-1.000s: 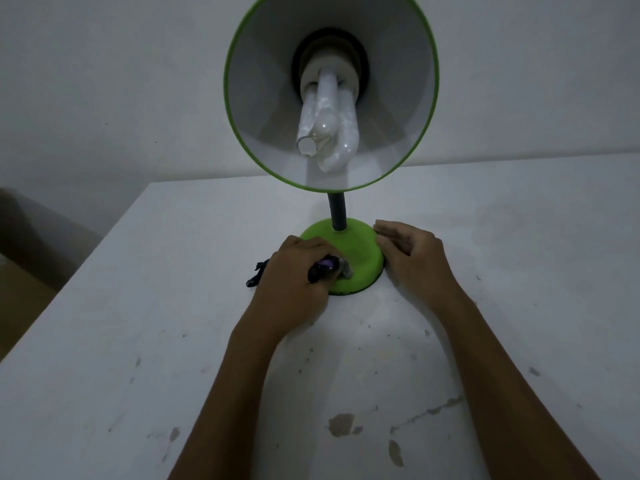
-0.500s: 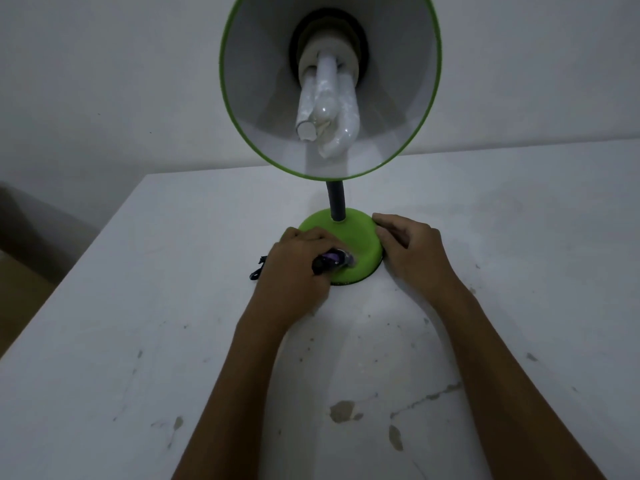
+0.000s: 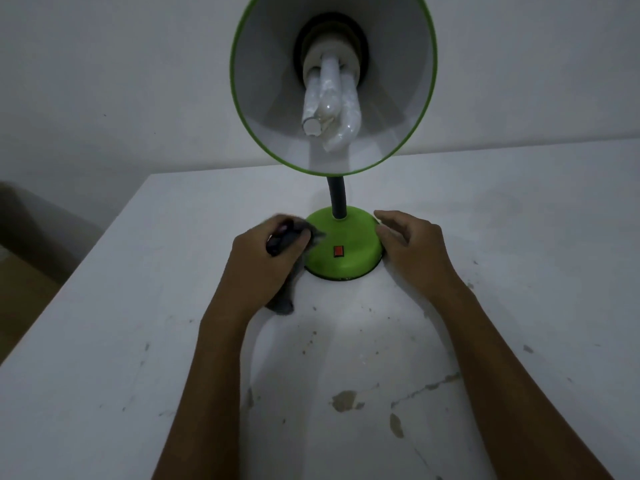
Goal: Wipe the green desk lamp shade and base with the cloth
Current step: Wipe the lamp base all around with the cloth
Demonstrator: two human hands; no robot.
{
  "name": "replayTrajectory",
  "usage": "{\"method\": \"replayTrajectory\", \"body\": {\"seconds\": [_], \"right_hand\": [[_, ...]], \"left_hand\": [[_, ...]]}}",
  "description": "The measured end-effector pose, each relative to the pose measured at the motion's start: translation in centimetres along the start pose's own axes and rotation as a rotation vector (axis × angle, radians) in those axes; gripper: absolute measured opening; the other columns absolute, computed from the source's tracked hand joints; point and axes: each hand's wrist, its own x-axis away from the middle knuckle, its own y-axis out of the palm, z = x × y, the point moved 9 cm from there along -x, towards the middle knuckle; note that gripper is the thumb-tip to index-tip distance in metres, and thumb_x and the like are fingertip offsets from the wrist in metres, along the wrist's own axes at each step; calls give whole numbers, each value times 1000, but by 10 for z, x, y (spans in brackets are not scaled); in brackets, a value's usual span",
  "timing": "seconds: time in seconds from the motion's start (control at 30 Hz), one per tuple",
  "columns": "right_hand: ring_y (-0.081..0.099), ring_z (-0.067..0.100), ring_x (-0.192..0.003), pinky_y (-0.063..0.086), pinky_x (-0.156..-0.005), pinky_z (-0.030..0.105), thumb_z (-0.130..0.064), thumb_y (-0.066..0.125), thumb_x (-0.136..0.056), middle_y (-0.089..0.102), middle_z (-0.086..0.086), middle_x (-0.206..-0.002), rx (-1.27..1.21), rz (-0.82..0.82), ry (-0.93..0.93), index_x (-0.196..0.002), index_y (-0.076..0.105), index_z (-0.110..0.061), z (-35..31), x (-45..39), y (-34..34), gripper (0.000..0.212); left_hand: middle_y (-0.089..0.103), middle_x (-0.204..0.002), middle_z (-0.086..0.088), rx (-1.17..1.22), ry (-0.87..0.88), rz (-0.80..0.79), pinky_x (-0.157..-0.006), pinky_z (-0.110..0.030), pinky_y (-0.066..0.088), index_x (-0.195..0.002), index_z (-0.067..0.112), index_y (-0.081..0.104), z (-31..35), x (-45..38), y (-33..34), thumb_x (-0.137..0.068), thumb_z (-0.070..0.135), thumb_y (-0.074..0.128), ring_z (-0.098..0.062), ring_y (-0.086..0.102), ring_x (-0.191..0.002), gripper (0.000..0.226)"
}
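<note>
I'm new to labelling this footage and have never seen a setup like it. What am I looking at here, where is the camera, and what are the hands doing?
There is no machine: a person wears a camera on the head, looking forward and down at their own arms. On the white table stands a green desk lamp, its shade tilted toward the camera above the round base, which carries a red switch. The left hand grips a dark cloth against the base's left side. The right hand rests at the base's right edge, fingers loosely curled, holding nothing.

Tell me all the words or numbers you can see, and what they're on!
There are none that can be read.
The red switch on the green lamp base shows no legible mark; it is too small to tell.
The bulb, the lamp shade and the white table carry no writing.
</note>
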Motion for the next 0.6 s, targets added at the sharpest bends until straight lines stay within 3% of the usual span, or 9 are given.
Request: {"method": "replayTrajectory", "body": {"seconds": [0.13, 0.23, 0.37, 0.47, 0.53, 0.6], "right_hand": [[66, -2, -104, 48, -91, 10, -18, 65, -94, 73, -10, -107, -62, 84, -58, -114, 72, -16, -28, 15, -11, 22], [68, -2, -80, 51, -73, 10, -22, 67, -92, 76, -7, -87, -173, 100, 11, -98, 77, -15, -44, 35, -5, 14], [66, -8, -73, 47, -64, 7, -36, 62, -94, 75, -12, -84, -194, -34, 130, -99, 77, -18, -51, 65, 23, 24], [68, 5, -66, 51, -54, 21, -44, 62, -93, 71, -8, -68, -284, -132, 140, -83, 71, -19, -62, 87, 36, 28], [67, 17, -65, 53, -55, 30, -51, 63, -90, 70, 0, -70, -297, -199, 134, -89, 69, -16, -69, 97, 41, 35], [63, 8, -61, 47, -53, 19, -50, 66, -87, 66, -5, -67, -324, -230, 162, -90, 66, -15, -71, 103, 41, 35]], "left_hand": [[71, -83, 5, 137, -177, 122, -64, -19, 53, -96, 18, 68, -7, 1, -5, -88, 42, 68, -5, 65, -76, 25], [72, -85, 7, 248, -258, 103, -67, -24, 56, -95, 22, 70, -9, 5, 2, -88, 43, 68, -5, 68, -78, 22], [76, -82, -6, 473, -336, 136, -76, -44, 61, -88, 15, 75, 3, 25, 13, -84, 42, 74, -23, 73, -82, 27], [72, -76, -19, 460, -340, 152, -71, -56, 58, -79, 9, 73, 14, 46, 18, -82, 52, 72, -32, 71, -74, 42], [72, -80, -20, 482, -333, 106, -74, -56, 58, -83, 10, 74, 22, 55, 21, -85, 60, 62, -33, 72, -79, 51], [74, -94, -18, 603, -339, -16, -87, -51, 57, -97, 14, 75, 32, 63, 26, -89, 58, 53, -30, 72, -94, 50]]}}
